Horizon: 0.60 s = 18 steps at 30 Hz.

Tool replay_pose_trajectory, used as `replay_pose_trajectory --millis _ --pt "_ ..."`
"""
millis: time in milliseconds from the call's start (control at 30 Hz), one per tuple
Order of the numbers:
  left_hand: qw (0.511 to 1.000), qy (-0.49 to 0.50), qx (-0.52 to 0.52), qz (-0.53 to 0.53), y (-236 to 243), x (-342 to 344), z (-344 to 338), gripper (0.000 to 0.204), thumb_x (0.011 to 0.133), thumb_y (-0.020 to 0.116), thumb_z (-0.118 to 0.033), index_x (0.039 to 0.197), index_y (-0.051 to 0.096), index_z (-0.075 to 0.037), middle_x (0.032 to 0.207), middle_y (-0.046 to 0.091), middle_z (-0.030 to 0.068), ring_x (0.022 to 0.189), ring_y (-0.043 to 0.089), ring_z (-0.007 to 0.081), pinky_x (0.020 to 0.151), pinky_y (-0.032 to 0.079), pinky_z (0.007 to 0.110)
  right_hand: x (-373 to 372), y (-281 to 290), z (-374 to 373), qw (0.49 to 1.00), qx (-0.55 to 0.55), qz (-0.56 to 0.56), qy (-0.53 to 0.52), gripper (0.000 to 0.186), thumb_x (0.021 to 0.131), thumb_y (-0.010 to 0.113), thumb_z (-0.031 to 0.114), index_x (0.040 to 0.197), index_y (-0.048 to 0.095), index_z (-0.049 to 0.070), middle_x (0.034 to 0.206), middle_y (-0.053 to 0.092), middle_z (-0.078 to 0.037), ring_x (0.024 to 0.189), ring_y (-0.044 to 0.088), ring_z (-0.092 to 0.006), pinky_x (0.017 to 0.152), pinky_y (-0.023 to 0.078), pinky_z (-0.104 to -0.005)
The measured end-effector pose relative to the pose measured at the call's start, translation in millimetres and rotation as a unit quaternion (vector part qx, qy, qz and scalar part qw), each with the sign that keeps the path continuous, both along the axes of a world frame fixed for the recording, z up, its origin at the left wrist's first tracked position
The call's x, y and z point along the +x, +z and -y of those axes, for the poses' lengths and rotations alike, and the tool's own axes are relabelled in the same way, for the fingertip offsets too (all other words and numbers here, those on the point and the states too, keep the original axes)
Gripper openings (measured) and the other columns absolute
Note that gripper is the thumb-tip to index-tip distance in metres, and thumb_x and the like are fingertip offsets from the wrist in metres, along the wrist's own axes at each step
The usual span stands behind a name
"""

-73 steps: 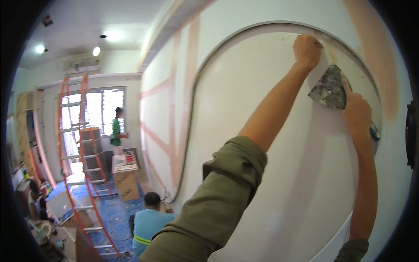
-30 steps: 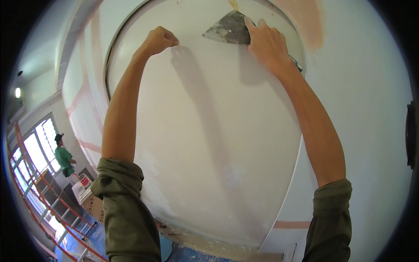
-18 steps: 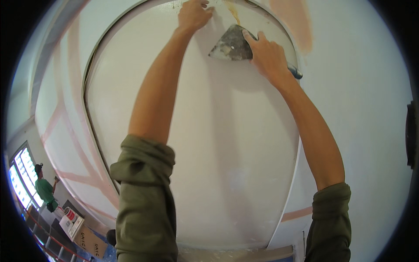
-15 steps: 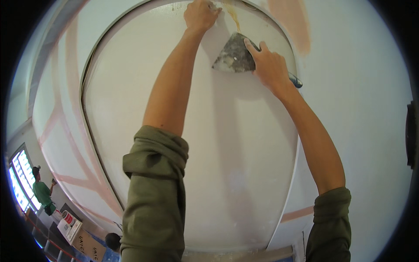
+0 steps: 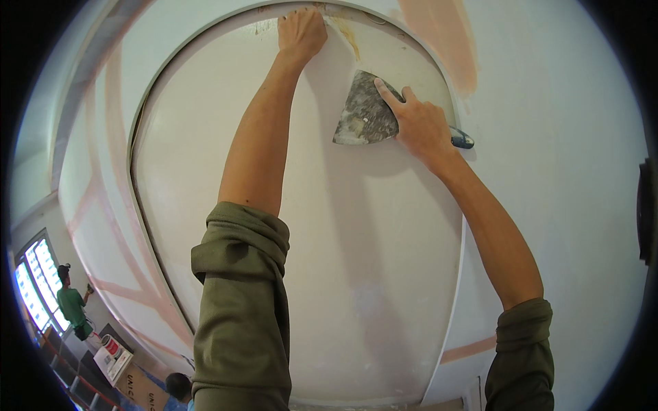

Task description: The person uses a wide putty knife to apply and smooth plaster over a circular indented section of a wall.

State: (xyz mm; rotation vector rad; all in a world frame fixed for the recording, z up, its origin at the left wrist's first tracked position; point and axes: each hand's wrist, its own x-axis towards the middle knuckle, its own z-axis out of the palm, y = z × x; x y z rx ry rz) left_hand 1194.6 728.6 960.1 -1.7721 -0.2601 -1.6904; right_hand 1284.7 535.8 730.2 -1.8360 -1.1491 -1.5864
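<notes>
My right hand (image 5: pixel 423 130) grips a wide putty knife (image 5: pixel 364 113) with a dark, smeared blade. Its handle end sticks out past my palm on the right, and my index finger presses along the blade. Behind it is a large pale panel (image 5: pixel 391 274) with a curved top, set inside a rounded frame. At the panel's top edge, my left hand (image 5: pixel 301 33) is closed with bent fingers; what they hold, if anything, is hidden. A yellow-brown streak (image 5: pixel 351 42) marks the surface between the hand and the blade.
Peach-coloured filler bands (image 5: pixel 445 48) run over the surrounding white surface. At lower left, a person in green (image 5: pixel 71 301) works near a window (image 5: pixel 38 277). Below are a bucket (image 5: pixel 110 345), a cardboard box (image 5: pixel 140 387), an orange ladder (image 5: pixel 86 387) and another person's head (image 5: pixel 179 385).
The putty knife and my right hand are lower in view, and the blade has turned slightly. My left hand has shifted a little left and turned, its fingers now bent at the top edge.
</notes>
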Motion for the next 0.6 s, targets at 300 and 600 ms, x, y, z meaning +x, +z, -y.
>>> replay_pose_trajectory --millis 300,600 --pt "0.996 -0.064 -0.056 0.035 17.3 -9.6 -6.2 0.027 0.091 0.058 -0.011 0.110 0.067 0.005 0.114 0.069 0.0263 0.107 0.068 0.0437 0.094 0.053 0.052 -0.1 3.9 -6.1 1.000 -0.007 0.001 0.013 0.086 0.080 0.070 0.006 0.159 0.041 0.024 0.108 0.067 -0.017 0.069 0.071 -0.0313 0.064 0.058 -0.0425" --pt "0.983 -0.132 -0.115 0.047 4.8 -20.8 26.5 0.032 0.095 0.058 -0.022 0.113 0.066 0.003 0.120 0.069 0.0243 0.113 0.065 0.0435 0.095 0.051 0.052 1.9 0.1 -0.4 1.000 -0.005 -0.012 0.009 0.085 0.082 0.071 0.007 0.160 0.040 0.024 0.108 0.068 -0.016 0.070 0.072 -0.0298 0.064 0.059 -0.0415"
